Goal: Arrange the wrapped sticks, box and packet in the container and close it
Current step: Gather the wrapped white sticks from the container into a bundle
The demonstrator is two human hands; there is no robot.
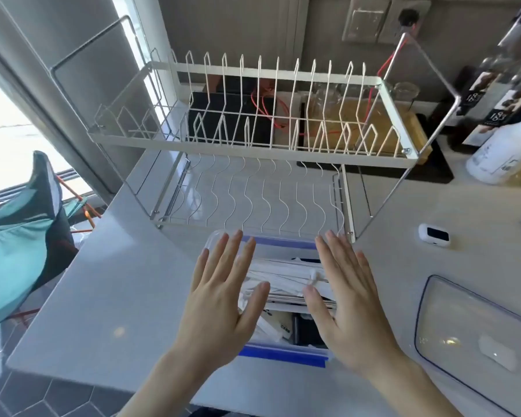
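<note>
Both hands are held flat, palms down, fingers spread, over the open container (278,355) on the white counter (103,296). Nothing is gripped by either one.

Left hand (223,299): positioned over the container's left side, fingers pointing away from the body, thumb angled inward over the contents. Forearm enters from the bottom edge.

Right hand (346,302): mirrored over the right side, thumb also angled inward, fingertips reaching toward the far blue rim. Whether either palm touches the rim cannot be told.

Between the hands, the wrapped sticks (283,279) are seen lying crosswise in the container, white and piled. Nearer the body, a white packet (268,326) and a dark box (309,329) are seen inside, partly hidden by the thumbs.

The container's clear lid (469,329) is lying on the counter to the right, well apart from the container. A white wire dish rack (253,139) stands just beyond the container.
</note>
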